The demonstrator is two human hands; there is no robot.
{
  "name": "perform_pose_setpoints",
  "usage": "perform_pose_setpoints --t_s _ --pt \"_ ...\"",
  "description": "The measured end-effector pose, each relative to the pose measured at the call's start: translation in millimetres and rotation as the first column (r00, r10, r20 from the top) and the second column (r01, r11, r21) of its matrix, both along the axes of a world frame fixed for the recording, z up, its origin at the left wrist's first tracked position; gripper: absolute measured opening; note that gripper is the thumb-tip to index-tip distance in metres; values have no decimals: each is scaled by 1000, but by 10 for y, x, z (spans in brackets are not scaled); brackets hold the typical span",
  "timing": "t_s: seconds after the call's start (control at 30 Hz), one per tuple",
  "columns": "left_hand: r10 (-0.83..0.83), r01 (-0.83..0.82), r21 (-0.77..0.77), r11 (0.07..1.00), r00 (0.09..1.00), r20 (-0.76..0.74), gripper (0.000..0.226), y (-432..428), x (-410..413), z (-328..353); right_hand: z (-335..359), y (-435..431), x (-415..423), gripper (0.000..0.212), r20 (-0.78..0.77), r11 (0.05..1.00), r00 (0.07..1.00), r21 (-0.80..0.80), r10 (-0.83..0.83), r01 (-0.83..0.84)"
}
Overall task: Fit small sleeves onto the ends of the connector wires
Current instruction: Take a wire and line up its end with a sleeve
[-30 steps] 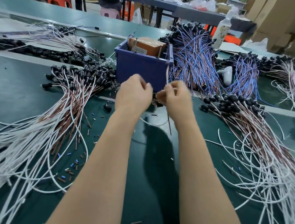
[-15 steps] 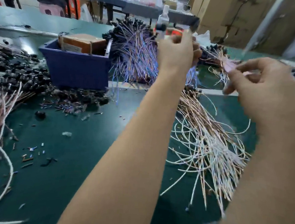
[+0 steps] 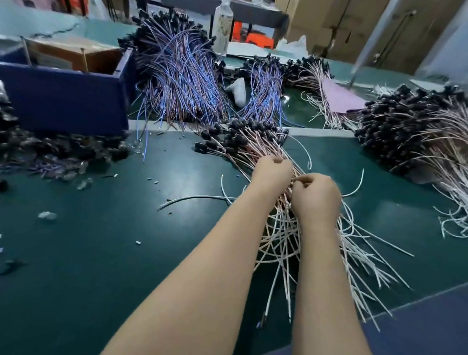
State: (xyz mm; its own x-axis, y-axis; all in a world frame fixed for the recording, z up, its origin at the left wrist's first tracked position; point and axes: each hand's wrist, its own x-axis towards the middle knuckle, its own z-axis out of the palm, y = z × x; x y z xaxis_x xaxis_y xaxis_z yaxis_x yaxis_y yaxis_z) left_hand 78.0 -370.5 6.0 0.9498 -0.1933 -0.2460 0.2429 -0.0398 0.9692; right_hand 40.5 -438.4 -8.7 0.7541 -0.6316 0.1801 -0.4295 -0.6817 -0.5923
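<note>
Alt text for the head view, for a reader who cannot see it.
The left hand and right hand, fingers curled, reach into a bundle of brown-and-white connector wires on a green table. More wire bundles and a blue bin lie behind.

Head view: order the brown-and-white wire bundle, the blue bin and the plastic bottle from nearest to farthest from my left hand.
1. The brown-and-white wire bundle, right under the left hand.
2. The blue bin, off to the left.
3. The plastic bottle, far back, slightly left.

no readable text, labels or signs
</note>
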Motion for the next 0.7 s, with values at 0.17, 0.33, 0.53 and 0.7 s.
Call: perform_pose_setpoints --t_s 0.17,0.33,0.53,0.7 --pt "152 -142 -129 981 986 68 16 311 59 100 146 364 40 24 232 994 969 42 85 -98" --pt "491 -440 -261 859 854 174 11 1018 114 314 277 1080 162 18 303 901 879 117 368 -418" --pt "789 -708 -351 613 569 232 12 2125 20 374 245 2176 298 15 264 642 672 200 692 -740" --pt "916 -833 -382 400 364 167 15 2872 -95 376 131 3022 331 20 184 419 497 342 848 -841"
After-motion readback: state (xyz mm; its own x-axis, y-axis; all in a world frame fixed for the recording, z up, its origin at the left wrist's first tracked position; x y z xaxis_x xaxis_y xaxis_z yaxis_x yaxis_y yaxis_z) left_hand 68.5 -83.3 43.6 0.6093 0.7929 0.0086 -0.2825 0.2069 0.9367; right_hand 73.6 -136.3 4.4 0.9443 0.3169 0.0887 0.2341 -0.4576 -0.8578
